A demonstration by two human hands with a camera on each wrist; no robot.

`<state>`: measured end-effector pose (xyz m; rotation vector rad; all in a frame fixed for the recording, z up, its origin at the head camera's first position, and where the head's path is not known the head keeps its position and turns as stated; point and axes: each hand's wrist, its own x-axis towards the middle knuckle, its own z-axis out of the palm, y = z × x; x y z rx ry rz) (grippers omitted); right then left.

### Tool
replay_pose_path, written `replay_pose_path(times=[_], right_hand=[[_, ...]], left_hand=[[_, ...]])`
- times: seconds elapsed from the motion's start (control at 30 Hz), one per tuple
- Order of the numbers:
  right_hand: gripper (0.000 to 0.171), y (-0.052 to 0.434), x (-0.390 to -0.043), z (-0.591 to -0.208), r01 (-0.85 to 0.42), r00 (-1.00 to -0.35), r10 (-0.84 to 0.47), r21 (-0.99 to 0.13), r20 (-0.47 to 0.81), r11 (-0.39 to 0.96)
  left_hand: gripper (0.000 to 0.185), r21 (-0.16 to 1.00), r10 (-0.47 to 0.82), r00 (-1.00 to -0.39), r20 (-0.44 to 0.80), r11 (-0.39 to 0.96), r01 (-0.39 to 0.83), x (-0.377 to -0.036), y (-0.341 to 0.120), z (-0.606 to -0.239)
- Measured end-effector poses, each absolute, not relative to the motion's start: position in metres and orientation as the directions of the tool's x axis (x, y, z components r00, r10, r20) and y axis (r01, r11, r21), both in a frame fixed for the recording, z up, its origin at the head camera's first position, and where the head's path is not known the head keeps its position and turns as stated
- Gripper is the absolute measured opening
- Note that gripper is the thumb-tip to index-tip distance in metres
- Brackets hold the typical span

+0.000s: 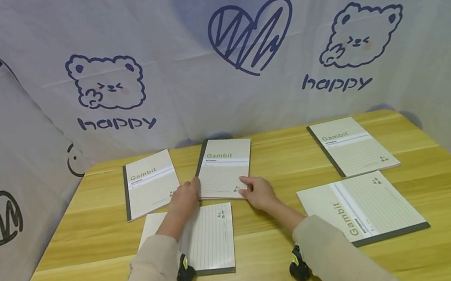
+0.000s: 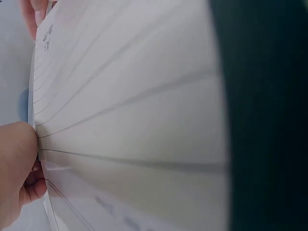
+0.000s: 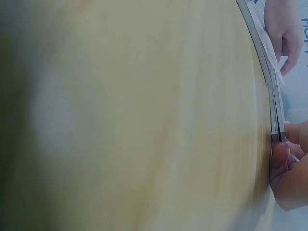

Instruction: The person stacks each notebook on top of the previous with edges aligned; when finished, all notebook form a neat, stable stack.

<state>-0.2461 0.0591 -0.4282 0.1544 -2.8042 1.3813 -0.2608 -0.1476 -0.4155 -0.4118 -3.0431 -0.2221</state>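
Along the left side hangs pale cloth (image 1: 37, 197) with a scribbled dark heart, and the same cloth spans the back, printed with bears, hearts and the word "happy". Next comes the counter (image 1: 265, 261), its top a yellowish wood grain. Toward its back edge on the left lies the left back notebook (image 1: 149, 188), its dark spine facing left and the name "Gambit" across the cover; one near corner is partly covered by the left hand (image 1: 184, 200). Nearer the person is the left front notebook (image 1: 211, 239), turned sideways, spine along its near edge, with the left sleeve (image 1: 147, 278) across part of it. A small black gadget (image 1: 185, 272) shows beside that sleeve.

Between the two hands, at the back of the counter, is the middle notebook (image 1: 225, 165), its spine to the left. The left hand's fingertips are at the near end of that spine; whether they grip it I cannot tell. On the opposite near corner, the right hand (image 1: 259, 193) pinches the cover's edge between thumb and finger. Behind it comes the right sleeve (image 1: 334, 250).

Farther right lie the right back notebook (image 1: 353, 145), spine to the left, and just nearer, the right front notebook (image 1: 385, 204), turned sideways.
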Motion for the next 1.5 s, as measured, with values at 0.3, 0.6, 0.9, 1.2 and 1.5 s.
replay_pose_path(times=[0.3,0.6,0.9,1.2,1.5], right_hand=[[0.039,0.061,-0.245,-0.427,-0.134,-0.989,-0.129,-0.755,0.065,0.642],[0.041,0.061,-0.246,-0.424,-0.160,-0.983,-0.180,-0.711,0.048,0.685],[0.041,0.060,-0.248,-0.423,-0.140,-0.985,-0.171,-0.695,0.025,0.705],[0.040,0.058,-0.249,-0.423,-0.200,-0.976,-0.212,-0.617,0.055,0.761],[0.036,0.063,-0.244,-0.409,-0.253,-0.967,-0.177,-0.620,0.183,0.743]], left_hand=[[0.028,0.144,0.264,-0.961,0.086,0.951,0.274,-0.261,-0.148,-0.416],[0.029,0.175,0.256,-0.964,0.076,0.948,0.266,-0.261,-0.149,-0.417],[0.021,0.215,0.240,-0.968,0.079,0.944,0.251,-0.259,-0.149,-0.416],[0.025,0.181,0.237,-0.971,0.037,0.954,0.240,-0.260,-0.151,-0.411],[0.039,0.300,0.148,-0.978,0.147,0.936,0.187,-0.254,-0.171,-0.384]])
